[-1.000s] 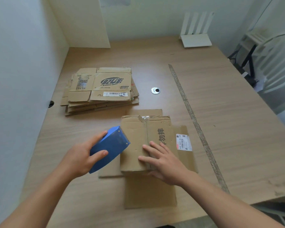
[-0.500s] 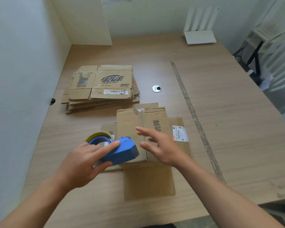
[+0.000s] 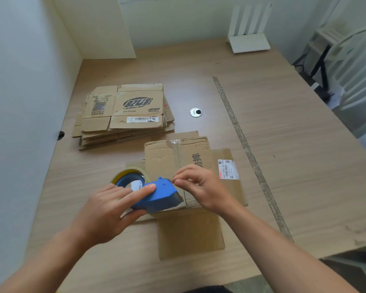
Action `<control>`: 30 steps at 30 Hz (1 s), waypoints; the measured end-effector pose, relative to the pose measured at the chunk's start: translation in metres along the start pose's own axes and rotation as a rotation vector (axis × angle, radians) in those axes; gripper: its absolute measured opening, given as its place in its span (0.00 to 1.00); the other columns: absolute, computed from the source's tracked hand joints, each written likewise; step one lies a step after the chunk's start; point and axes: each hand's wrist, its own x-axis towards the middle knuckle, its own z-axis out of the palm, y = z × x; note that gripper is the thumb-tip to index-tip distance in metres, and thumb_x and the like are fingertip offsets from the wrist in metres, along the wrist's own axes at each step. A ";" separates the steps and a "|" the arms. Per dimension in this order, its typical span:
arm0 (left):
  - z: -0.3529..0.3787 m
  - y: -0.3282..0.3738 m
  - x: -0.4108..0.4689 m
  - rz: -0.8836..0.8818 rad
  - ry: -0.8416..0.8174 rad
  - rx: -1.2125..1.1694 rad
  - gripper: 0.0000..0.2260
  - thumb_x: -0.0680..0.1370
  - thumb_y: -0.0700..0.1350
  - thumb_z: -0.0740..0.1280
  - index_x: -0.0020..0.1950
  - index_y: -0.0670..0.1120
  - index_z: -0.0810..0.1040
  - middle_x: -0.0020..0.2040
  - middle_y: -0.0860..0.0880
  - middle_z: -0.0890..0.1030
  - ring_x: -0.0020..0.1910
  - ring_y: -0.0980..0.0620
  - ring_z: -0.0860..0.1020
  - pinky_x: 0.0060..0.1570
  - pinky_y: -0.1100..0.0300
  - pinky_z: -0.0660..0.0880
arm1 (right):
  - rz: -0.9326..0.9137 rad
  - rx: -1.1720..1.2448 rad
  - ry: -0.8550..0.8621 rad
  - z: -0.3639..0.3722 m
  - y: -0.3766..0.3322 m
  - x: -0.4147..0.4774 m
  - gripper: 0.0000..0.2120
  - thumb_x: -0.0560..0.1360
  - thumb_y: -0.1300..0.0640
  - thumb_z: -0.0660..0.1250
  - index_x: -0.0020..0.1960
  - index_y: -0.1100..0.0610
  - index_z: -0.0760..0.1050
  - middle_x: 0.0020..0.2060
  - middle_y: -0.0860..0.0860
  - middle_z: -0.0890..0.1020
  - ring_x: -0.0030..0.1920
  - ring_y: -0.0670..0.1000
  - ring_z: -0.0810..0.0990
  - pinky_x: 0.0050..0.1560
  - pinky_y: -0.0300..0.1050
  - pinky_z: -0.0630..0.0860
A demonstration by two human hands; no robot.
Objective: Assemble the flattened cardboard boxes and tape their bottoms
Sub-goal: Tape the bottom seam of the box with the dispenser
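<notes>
A brown cardboard box (image 3: 190, 153) lies on the wooden table (image 3: 283, 166) with its bottom flaps folded shut and turned upward. The centre seam (image 3: 176, 157) between those flaps is exposed on the box's far half. A blue plastic tape dispenser (image 3: 156, 197) with a yellowish tape roll (image 3: 127, 176) is gripped by the left hand (image 3: 110, 210) over the box's near left corner. The fingertips of the right hand (image 3: 201, 187) are pinched together at the dispenser's nose, apparently on the free end of the tape, though the film itself cannot be made out. A stack of flattened printed cardboard boxes (image 3: 125, 115) waits beyond the box, to its left.

The step in hand is judged to be drawing out a tape tail. It is best pulled straight and kept taut so that it does not fold onto itself. The tail should be anchored on the box's near wall, just below the seam's end, then pressed flat. The dispenser should then be run along the seam to the far edge, centred so both flaps are caught equally. The flaps should be held closed while the tape is laid.
</notes>
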 end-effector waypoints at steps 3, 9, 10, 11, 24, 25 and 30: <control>-0.001 0.001 0.005 -0.037 -0.069 -0.090 0.23 0.80 0.59 0.60 0.74 0.52 0.68 0.46 0.54 0.83 0.43 0.55 0.75 0.45 0.65 0.69 | 0.071 0.021 0.039 -0.003 0.004 -0.007 0.04 0.77 0.58 0.71 0.48 0.56 0.85 0.46 0.46 0.80 0.50 0.47 0.80 0.54 0.44 0.76; -0.002 0.003 0.013 -0.148 -0.264 -0.245 0.28 0.76 0.62 0.61 0.75 0.67 0.59 0.60 0.61 0.80 0.48 0.57 0.77 0.47 0.68 0.70 | 0.209 0.044 0.095 -0.010 0.011 -0.028 0.05 0.77 0.57 0.72 0.44 0.55 0.86 0.48 0.48 0.78 0.50 0.40 0.77 0.51 0.28 0.69; -0.002 0.002 0.014 -0.172 -0.302 -0.278 0.28 0.75 0.64 0.59 0.74 0.72 0.55 0.62 0.66 0.77 0.49 0.57 0.77 0.48 0.66 0.71 | 0.227 0.036 0.107 -0.011 0.012 -0.031 0.05 0.77 0.57 0.72 0.44 0.55 0.86 0.49 0.47 0.78 0.50 0.39 0.76 0.51 0.27 0.68; -0.001 0.002 0.015 -0.186 -0.343 -0.305 0.28 0.75 0.65 0.58 0.73 0.75 0.52 0.62 0.71 0.74 0.49 0.59 0.77 0.49 0.67 0.71 | 0.246 0.027 0.115 -0.011 0.013 -0.034 0.05 0.77 0.57 0.72 0.44 0.55 0.86 0.49 0.47 0.78 0.51 0.38 0.76 0.51 0.27 0.68; -0.020 -0.021 -0.003 -0.356 -0.558 -0.452 0.28 0.69 0.73 0.57 0.67 0.82 0.53 0.61 0.72 0.74 0.56 0.64 0.76 0.53 0.67 0.72 | 0.429 0.123 0.266 -0.052 0.042 -0.072 0.13 0.78 0.57 0.69 0.36 0.48 0.85 0.47 0.38 0.76 0.54 0.44 0.78 0.52 0.42 0.72; -0.021 -0.021 -0.003 -0.369 -0.591 -0.470 0.28 0.68 0.74 0.57 0.67 0.82 0.53 0.61 0.75 0.73 0.57 0.66 0.75 0.54 0.68 0.71 | 0.433 0.115 0.274 -0.049 0.043 -0.074 0.13 0.78 0.57 0.70 0.36 0.49 0.85 0.48 0.40 0.77 0.54 0.44 0.78 0.52 0.42 0.73; -0.024 -0.024 0.000 -0.445 -0.702 -0.565 0.27 0.69 0.70 0.62 0.65 0.82 0.57 0.60 0.75 0.72 0.58 0.67 0.74 0.55 0.64 0.72 | 0.505 0.095 0.291 -0.035 0.045 -0.082 0.14 0.79 0.58 0.69 0.36 0.52 0.84 0.52 0.47 0.76 0.52 0.44 0.79 0.54 0.43 0.74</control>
